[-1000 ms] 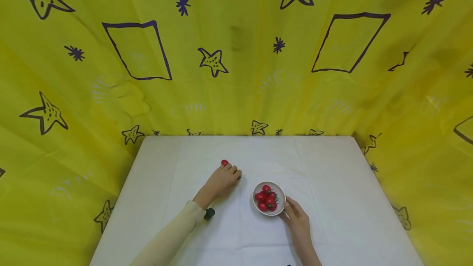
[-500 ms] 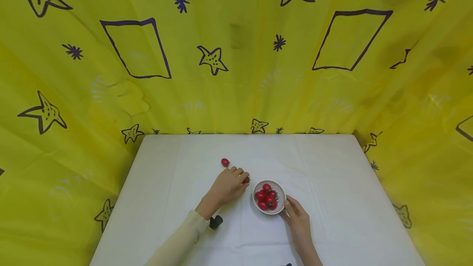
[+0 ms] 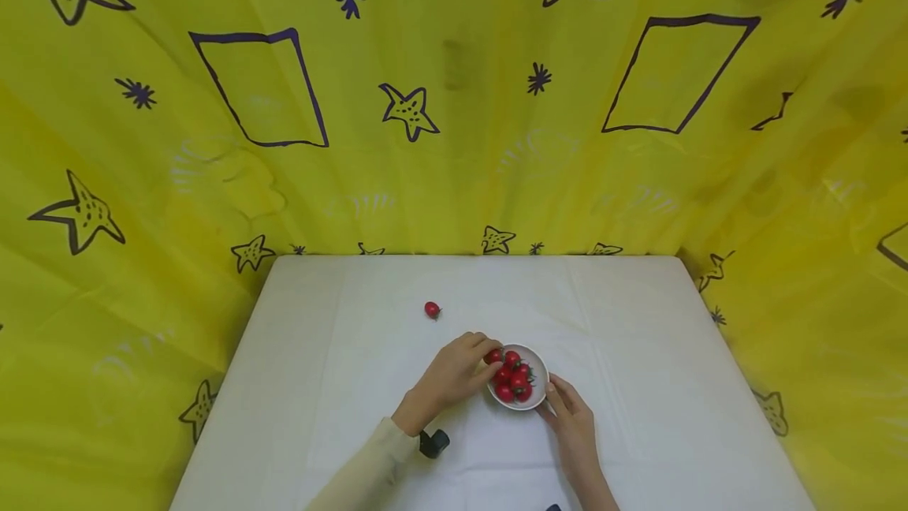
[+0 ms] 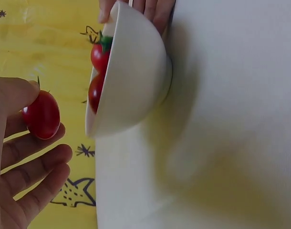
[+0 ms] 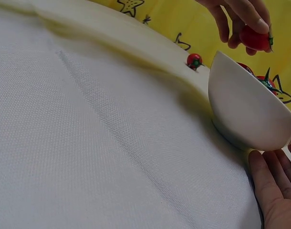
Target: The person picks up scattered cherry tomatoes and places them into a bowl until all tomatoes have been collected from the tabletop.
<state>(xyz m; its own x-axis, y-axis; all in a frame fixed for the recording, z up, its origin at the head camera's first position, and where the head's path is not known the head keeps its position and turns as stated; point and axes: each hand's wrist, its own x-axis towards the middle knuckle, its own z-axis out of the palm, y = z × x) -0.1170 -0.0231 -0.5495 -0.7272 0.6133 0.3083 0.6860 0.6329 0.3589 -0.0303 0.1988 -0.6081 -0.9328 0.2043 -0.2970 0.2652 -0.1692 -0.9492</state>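
Observation:
My left hand (image 3: 454, 373) pinches a red cherry tomato (image 4: 42, 114) between thumb and fingers, just above the left rim of a small white bowl (image 4: 138, 71). In the left wrist view its other fingers are loosely bent and hold nothing. Several cherry tomatoes (image 3: 520, 381) with green stems lie in the bowl. At the bowl's right side, my right hand (image 3: 573, 420) grips it, thumb at the rim and fingers lower on the outside. The right wrist view shows fingers against the bowl's lower side. One loose cherry tomato (image 3: 432, 309) lies on the table, beyond the left hand.
A white cloth covers the table (image 3: 369, 290). Yellow curtains (image 3: 454, 180) with dark star and square drawings stand along its back and sides. A dark camera (image 3: 434, 443) sits at the left wrist.
My left hand has picked up a cherry tomato from the table and carried it right, to the bowl's rim. The right hand and bowl stay in place.

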